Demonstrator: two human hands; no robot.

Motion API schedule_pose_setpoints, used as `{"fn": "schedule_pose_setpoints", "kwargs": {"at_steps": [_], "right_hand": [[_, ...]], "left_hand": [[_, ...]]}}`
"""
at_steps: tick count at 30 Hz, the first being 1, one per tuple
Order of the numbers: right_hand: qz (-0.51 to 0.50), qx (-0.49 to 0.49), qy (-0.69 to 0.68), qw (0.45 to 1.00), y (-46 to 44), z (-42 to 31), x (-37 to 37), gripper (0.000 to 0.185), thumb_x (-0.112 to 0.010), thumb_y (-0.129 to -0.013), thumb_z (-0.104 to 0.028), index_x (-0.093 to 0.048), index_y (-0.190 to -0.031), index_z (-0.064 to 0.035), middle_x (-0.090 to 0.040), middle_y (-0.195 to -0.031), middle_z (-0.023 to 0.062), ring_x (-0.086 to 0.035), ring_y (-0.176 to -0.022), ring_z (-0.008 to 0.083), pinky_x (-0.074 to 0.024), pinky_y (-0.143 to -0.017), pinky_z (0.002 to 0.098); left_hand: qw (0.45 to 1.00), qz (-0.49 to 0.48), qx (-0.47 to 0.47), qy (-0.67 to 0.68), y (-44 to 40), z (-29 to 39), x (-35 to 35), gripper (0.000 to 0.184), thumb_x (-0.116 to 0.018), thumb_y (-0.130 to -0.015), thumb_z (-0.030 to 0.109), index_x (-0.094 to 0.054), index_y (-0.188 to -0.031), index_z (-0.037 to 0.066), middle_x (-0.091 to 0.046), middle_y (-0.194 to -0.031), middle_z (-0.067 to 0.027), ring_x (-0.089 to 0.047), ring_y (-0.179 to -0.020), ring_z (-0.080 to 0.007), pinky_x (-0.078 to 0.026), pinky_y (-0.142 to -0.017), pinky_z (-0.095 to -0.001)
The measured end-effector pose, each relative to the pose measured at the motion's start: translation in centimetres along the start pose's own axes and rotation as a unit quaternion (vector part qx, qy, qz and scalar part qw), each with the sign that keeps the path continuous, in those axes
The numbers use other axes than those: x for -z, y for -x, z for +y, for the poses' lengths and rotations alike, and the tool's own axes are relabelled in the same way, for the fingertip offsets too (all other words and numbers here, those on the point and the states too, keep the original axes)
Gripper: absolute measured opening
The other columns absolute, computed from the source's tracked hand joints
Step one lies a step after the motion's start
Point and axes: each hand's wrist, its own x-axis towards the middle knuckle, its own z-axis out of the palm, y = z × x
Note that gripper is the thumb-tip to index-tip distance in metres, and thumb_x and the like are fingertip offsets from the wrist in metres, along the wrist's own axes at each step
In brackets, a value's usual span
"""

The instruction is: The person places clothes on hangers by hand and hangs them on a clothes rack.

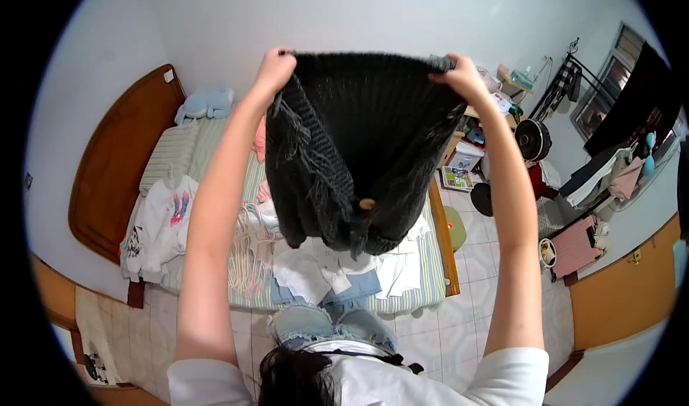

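Observation:
A dark grey-black knit cardigan (402, 126) with fringed edges and a brown button hangs stretched between my raised hands, above the bed. My left hand (277, 70) is closed on its upper left corner. At the upper right corner, my right hand (461, 77) grips the knit with the fingers wrapped round it. The garment sags in the middle, and its lower part hides some of the bed. Below it lie white clothes (301, 273) and folded blue denim (364, 285) on the mattress.
The striped bed (423, 304) has a wooden headboard (108, 169), a white printed sweatshirt (161, 223) and a bundle of pale hangers (247, 252). A blue plush toy (207, 105) sits by the pillow. At right stand a fan (532, 140) and a clothes rack (606, 187).

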Motion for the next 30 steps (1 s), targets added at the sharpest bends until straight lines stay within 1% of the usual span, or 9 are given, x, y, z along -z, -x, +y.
{"fn": "schedule_pose_setpoints", "kwargs": {"at_steps": [2, 5, 8, 11, 14, 17, 23, 28, 30], "right_hand": [[0.014, 0.021, -0.063, 0.998, 0.0, -3.4, 2.9, 0.039, -0.072, -0.071, -0.013, -0.062, -0.104, 0.0054, -0.066, -0.09, 0.0163, -0.063, -0.084, 0.023, -0.0487, -0.078, 0.0337], [0.066, 0.052, -0.08, 0.993, 0.2, -7.7, 5.2, 0.031, -0.066, -0.076, -0.014, -0.064, -0.101, 0.0043, -0.066, -0.085, 0.0154, -0.064, -0.076, 0.0217, -0.0501, -0.072, 0.0347], [0.107, 0.097, -0.108, 0.984, 0.0, -10.2, 6.1, 0.035, -0.065, -0.076, -0.016, -0.063, -0.103, 0.005, -0.066, -0.083, 0.0159, -0.064, -0.073, 0.0213, -0.0502, -0.069, 0.0343], [0.157, 0.119, -0.043, 0.979, -0.5, -11.1, 6.6, 0.041, -0.066, -0.074, -0.021, -0.062, -0.106, 0.0056, -0.067, -0.086, 0.0185, -0.065, -0.076, 0.0237, -0.0501, -0.071, 0.0348], [0.241, 0.15, 0.066, 0.957, -2.6, -9.6, 6.5, 0.038, -0.069, -0.077, -0.028, -0.064, -0.099, 0.0018, -0.064, -0.073, 0.01, -0.061, -0.066, 0.015, -0.0482, -0.063, 0.0298], [0.29, 0.194, 0.148, 0.925, -1.7, -9.9, 5.8, 0.041, -0.067, -0.079, -0.036, -0.065, -0.096, 0.0016, -0.066, -0.074, 0.0136, -0.064, -0.066, 0.0205, -0.0489, -0.062, 0.0325], [0.233, 0.171, 0.161, 0.944, -4.4, -6.0, 1.1, 0.046, -0.063, -0.08, -0.046, -0.067, -0.094, -0.0016, -0.066, -0.081, 0.0193, -0.066, -0.074, 0.0295, -0.0502, -0.066, 0.0378], [-0.039, -0.019, 0.17, 0.984, -3.7, 2.6, -9.5, 0.044, -0.067, -0.076, -0.04, -0.065, -0.097, -0.0009, -0.064, -0.093, 0.0226, -0.062, -0.09, 0.0363, -0.049, -0.079, 0.041], [-0.096, -0.013, 0.159, 0.982, -1.6, 8.2, -16.4, 0.044, -0.068, -0.075, -0.039, -0.064, -0.095, 0.0004, -0.063, -0.094, 0.0235, -0.061, -0.091, 0.0375, -0.0483, -0.079, 0.0419]], "left_hand": [[0.997, -0.061, 0.018, 0.037, -1.6, 3.4, 1.7, 0.018, -0.048, -0.07, 0.012, -0.059, -0.075, 0.0, -0.052, -0.068, -0.0025, -0.046, -0.063, -0.015, -0.04, -0.062, -0.0289], [0.989, -0.065, 0.026, 0.132, 1.0, 11.2, 2.1, 0.009, -0.05, -0.068, 0.011, -0.053, -0.068, 0.002, -0.05, -0.067, -0.0029, -0.045, -0.063, -0.0144, -0.039, -0.061, -0.0278], [0.982, -0.064, -0.009, 0.178, 2.0, 14.7, 2.7, 0.009, -0.053, -0.067, 0.01, -0.053, -0.069, 0.001, -0.051, -0.069, -0.0036, -0.046, -0.065, -0.0141, -0.039, -0.06, -0.0283], [0.987, -0.014, -0.076, 0.143, 1.1, 15.0, 4.2, 0.01, -0.055, -0.066, 0.008, -0.056, -0.073, 0.002, -0.052, -0.069, -0.0028, -0.047, -0.064, -0.0138, -0.039, -0.058, -0.0286], [0.987, 0.019, -0.105, 0.116, -0.1, 14.4, 5.7, 0.014, -0.057, -0.065, 0.007, -0.058, -0.078, 0.001, -0.055, -0.069, -0.0032, -0.049, -0.063, -0.0137, -0.041, -0.058, -0.028], [0.989, 0.058, -0.13, 0.048, -1.2, 12.8, 6.3, 0.019, -0.058, -0.066, 0.008, -0.059, -0.083, 0.0, -0.059, -0.071, -0.0055, -0.054, -0.066, -0.0135, -0.043, -0.061, -0.0273], [0.977, 0.101, -0.111, -0.149, -3.6, 6.0, 5.5, 0.039, -0.063, -0.064, 0.017, -0.061, -0.101, 0.007, -0.066, -0.092, -0.0125, -0.063, -0.087, -0.0293, -0.048, -0.078, -0.0362], [0.978, 0.008, -0.044, -0.204, 0.8, -7.9, 1.6, 0.037, -0.057, -0.063, 0.009, -0.06, -0.099, 0.003, -0.065, -0.095, -0.0188, -0.062, -0.092, -0.0329, -0.047, -0.08, -0.0381], [0.986, -0.008, -0.036, -0.164, 4.6, -17.8, -0.8, 0.037, -0.055, -0.064, 0.006, -0.06, -0.1, 0.002, -0.064, -0.094, -0.0203, -0.061, -0.093, -0.0343, -0.047, -0.082, -0.0392]]}}
